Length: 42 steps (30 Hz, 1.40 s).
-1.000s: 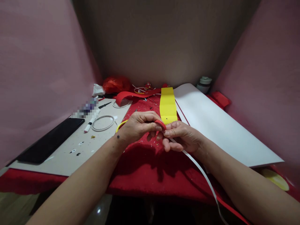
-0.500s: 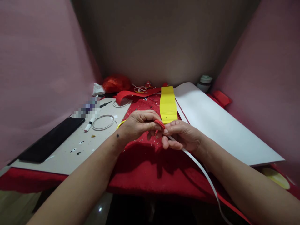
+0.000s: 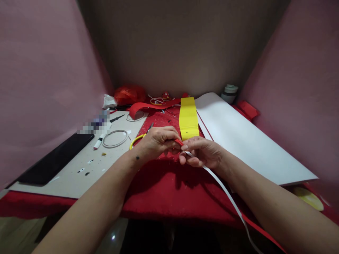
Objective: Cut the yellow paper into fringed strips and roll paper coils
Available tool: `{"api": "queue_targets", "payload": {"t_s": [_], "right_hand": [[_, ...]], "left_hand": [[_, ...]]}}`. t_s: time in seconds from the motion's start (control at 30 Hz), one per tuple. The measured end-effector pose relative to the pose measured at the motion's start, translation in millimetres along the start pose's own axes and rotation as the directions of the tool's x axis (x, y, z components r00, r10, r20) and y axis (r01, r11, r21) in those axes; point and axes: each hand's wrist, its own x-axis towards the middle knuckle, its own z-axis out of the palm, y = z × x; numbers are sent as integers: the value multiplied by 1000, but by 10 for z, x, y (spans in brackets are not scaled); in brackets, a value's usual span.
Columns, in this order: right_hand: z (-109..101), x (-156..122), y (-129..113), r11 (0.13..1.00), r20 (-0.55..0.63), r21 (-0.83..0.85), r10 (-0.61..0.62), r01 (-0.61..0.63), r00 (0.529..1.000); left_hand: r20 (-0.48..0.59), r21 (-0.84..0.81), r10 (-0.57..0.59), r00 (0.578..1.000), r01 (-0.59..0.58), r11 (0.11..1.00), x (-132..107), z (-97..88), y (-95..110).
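Observation:
My left hand (image 3: 161, 141) pinches a small rolled piece of ridged red paper (image 3: 178, 142), mostly hidden by the fingers. My right hand (image 3: 202, 151) grips the end of a long strip (image 3: 222, 185) close to the red piece, thumb and forefinger pressed together. Pale on the side that shows, the strip hangs from my right hand past the table's front edge; a red stretch shows lower down. Yellow-handled scissors (image 3: 136, 141) lie just beyond my left wrist. Behind my hands is a ridged yellow paper strip (image 3: 189, 114).
A grey board (image 3: 71, 180) at left bears a black flat case (image 3: 57, 158), a marker (image 3: 99, 141) and a coiled ring (image 3: 115, 139). White sheets (image 3: 249, 141) fill the right. At the back are a red plastic bag (image 3: 129, 94), a curled red strip (image 3: 148, 106) and a jar (image 3: 229, 94).
My left hand has turned and closed further over the red piece, so less of it shows. The scissors' blades have come into view. The whole scene has shifted slightly left.

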Motion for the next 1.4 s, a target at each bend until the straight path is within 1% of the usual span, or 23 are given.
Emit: {"api": "queue_targets", "payload": {"t_s": [0.07, 0.17, 0.23, 0.27, 0.33, 0.4, 0.47, 0.53, 0.63, 0.8, 0.87, 0.93, 1.07, 1.23, 1.4], "right_hand": [[8, 8, 10, 1000, -32, -25, 9, -10, 999], [11, 24, 37, 996, -96, -85, -12, 4, 995], [12, 22, 44, 993, -108, -117, -16, 3, 994], [15, 15, 41, 992, -99, -127, -16, 3, 995], [27, -9, 23, 990, -60, -138, -27, 18, 998], [43, -39, 1, 988, -14, -140, -62, 59, 998], [57, -60, -9, 985, 21, -134, -108, 110, 994], [61, -65, -5, 982, 37, -126, -134, 137, 990], [55, -48, 12, 984, 25, -124, -129, 132, 991], [35, -14, 14, 989, -39, -131, -67, 61, 997], [24, -8, 12, 989, -59, -141, -61, 52, 996], [12, -6, 12, 987, -66, -151, -61, 51, 996], [5, -11, 15, 990, -64, -139, -43, 33, 997], [31, -30, 16, 990, -79, -139, -22, 11, 997], [32, -9, 43, 991, -70, -136, -21, 11, 997]], "left_hand": [[9, 57, 8, 1000, -8, 998, 0, 10, 5], [22, 130, 39, 999, -42, 991, 3, 26, 15], [20, 113, 31, 999, -33, 993, 6, 27, 23], [19, 58, 5, 1000, -7, 998, 7, 24, 29], [24, -133, -89, 996, 91, 987, 6, 15, 47], [42, -338, -184, 982, 187, 923, 2, 9, 68], [33, -456, -226, 974, 216, 863, -1, 10, 86], [1, -483, -229, 973, 201, 852, -4, 15, 94], [-16, -455, -227, 974, 195, 869, -4, 10, 88], [-7, -355, -228, 974, 211, 911, -13, -36, 67], [-14, -310, -226, 974, 210, 927, -17, -49, 62], [-24, -266, -211, 977, 198, 943, -21, -55, 53], [-35, -185, -147, 988, 139, 973, -27, -60, 25], [-10, -44, -108, 994, 108, 993, -29, -88, 16], [35, -32, -79, 996, 80, 996, -35, -128, 10]]}}
